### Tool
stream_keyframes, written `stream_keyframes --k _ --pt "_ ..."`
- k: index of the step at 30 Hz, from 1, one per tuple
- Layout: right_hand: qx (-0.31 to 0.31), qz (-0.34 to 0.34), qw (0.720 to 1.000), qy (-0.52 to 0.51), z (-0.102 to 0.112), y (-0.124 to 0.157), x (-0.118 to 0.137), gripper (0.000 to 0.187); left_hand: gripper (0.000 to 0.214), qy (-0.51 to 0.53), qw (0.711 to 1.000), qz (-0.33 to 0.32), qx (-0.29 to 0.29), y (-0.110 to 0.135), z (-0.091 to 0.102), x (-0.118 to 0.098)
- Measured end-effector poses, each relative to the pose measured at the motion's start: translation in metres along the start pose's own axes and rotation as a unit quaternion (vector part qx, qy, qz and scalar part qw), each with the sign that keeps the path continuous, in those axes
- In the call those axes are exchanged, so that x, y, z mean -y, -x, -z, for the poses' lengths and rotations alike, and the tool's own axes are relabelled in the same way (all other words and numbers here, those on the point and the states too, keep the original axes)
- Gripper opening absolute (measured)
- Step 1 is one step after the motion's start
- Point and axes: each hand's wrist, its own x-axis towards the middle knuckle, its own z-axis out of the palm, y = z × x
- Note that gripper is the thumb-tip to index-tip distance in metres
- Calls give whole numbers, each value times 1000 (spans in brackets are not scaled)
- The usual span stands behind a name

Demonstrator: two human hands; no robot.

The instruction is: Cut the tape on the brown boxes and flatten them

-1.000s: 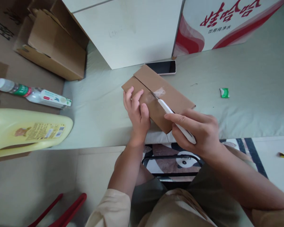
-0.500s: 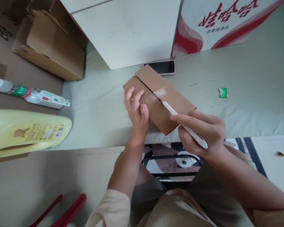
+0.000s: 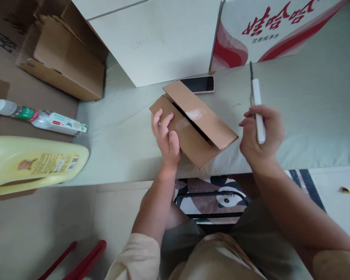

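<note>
A small brown cardboard box [image 3: 204,124] lies on the pale green surface near its front edge. A dark gap runs between its two top flaps, and the right flap is lifted a little, with clear tape still on it. My left hand [image 3: 166,138] rests flat on the left flap, fingers together. My right hand [image 3: 261,136] is raised to the right of the box, closed round a white utility knife [image 3: 257,109] whose blade points away from me.
A phone [image 3: 200,83] lies just behind the box. A white cabinet [image 3: 157,39] and a red-and-white carton [image 3: 268,27] stand at the back. A water bottle [image 3: 37,116], a yellow jug [image 3: 35,163] and an open cardboard box [image 3: 64,58] are on the left.
The knife ran along the taped seam toward me, then my right hand lifted it away to the right. The flaps have parted and the right one has risen. My left hand stayed.
</note>
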Motion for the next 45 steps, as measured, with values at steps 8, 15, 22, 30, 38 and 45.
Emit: stream_keyframes --k 8,15,22,30,38,45 --pt "198 -95 940 261 -24 2 -49 54 46 97 993 56 41 -5 19 18" --pt "220 -127 948 193 -25 2 -40 37 44 166 939 299 27 -21 34 32" --pt "236 -166 936 -202 -19 -4 -46 36 56 329 863 380 40 -25 36 32" --pt "182 -185 906 -336 -22 5 -52 56 62 285 838 446 129 -27 39 27" --pt "230 -107 892 -374 -23 2 -48 61 53 262 867 423 10 -34 44 27" --pt "199 -76 942 -260 -22 7 -45 56 49 259 865 430 -2 -33 43 31"
